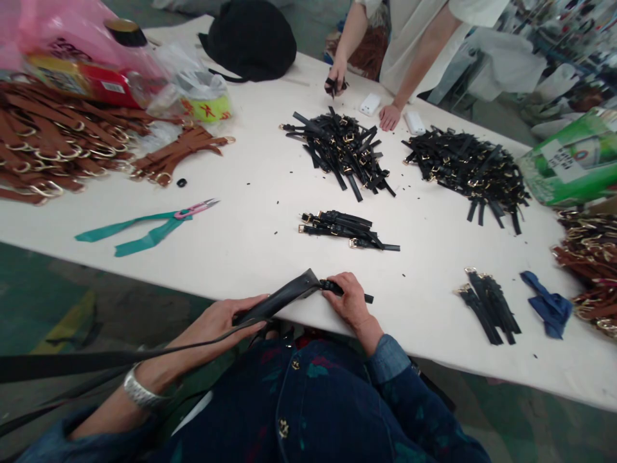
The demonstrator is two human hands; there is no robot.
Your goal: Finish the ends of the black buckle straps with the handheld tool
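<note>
At the table's near edge my left hand (226, 325) is closed around a wide black leather strap (284, 294), whose long tails run off to the left past my wrist. My right hand (349, 302) pinches a short black buckle strap (332, 287) against the wide strap's far end; its tip pokes out right of my fingers. Just beyond lies a small stack of black buckle straps (337, 228) with gold buckles. Thread snips (190, 211) with teal-wrapped handles lie on the left. Whether the two straps are joined is hidden by my fingers.
Two heaps of black straps (344, 151) (467, 164) lie farther back. Brown straps (58, 138) cover the left end, near a black cap (250, 38). A co-worker's hand (336, 80) holds a black piece. On the right are more black straps (491, 305) and a blue cloth (547, 305).
</note>
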